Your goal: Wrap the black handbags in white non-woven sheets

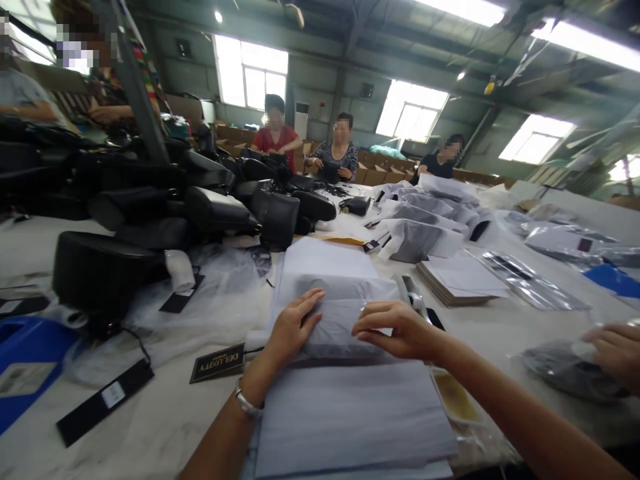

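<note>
A dark bag wrapped in thin white tissue paper (335,317) lies in front of me on a stack of white paper sheets (350,420). My left hand (293,327), with a silver bracelet at the wrist, rests on its left side, fingers stretched out. On the right side, my right hand (393,327) has its fingers curled and the fingertips closed together on the tissue paper. A black hang tag (217,363) with gold lettering lies beside my left wrist, its cord running toward the wrapped bag.
Black handbags (215,210) are piled at the left, one bag (103,273) nearer me. Tissue-wrapped bags (425,233) and a stack of cardboard sheets (457,280) stand to the right. A co-worker's hand (617,353) holds a plastic-wrapped item at the right edge. Blue bin (30,360) at left.
</note>
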The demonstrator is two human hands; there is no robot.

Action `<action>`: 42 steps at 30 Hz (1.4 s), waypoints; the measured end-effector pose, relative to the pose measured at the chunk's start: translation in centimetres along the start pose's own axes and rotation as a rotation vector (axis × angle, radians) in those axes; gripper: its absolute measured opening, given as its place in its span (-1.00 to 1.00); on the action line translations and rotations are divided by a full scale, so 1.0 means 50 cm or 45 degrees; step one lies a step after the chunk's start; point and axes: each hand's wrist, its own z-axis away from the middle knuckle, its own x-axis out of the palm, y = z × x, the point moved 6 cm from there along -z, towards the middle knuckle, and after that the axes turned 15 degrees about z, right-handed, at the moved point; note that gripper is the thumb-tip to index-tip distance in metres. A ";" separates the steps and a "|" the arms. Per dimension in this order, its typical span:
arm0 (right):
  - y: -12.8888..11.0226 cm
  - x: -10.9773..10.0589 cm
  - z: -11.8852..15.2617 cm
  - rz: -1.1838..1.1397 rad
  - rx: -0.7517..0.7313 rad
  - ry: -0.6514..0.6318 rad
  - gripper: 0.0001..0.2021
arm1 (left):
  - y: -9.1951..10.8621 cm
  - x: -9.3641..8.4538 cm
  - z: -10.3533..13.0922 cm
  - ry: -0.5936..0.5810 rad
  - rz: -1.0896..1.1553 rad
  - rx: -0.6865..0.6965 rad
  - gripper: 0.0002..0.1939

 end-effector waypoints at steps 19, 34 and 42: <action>0.094 0.084 -0.220 0.920 0.037 -0.658 -0.70 | -0.048 -0.008 0.006 0.141 0.085 -0.032 -0.48; 0.212 0.002 -0.087 0.821 0.856 -0.153 -0.76 | -0.021 -0.016 -0.004 0.076 -0.056 -0.020 -0.54; 0.056 0.088 0.127 0.061 0.893 0.263 -0.62 | 0.078 0.084 -0.057 -0.180 -0.527 0.169 -0.52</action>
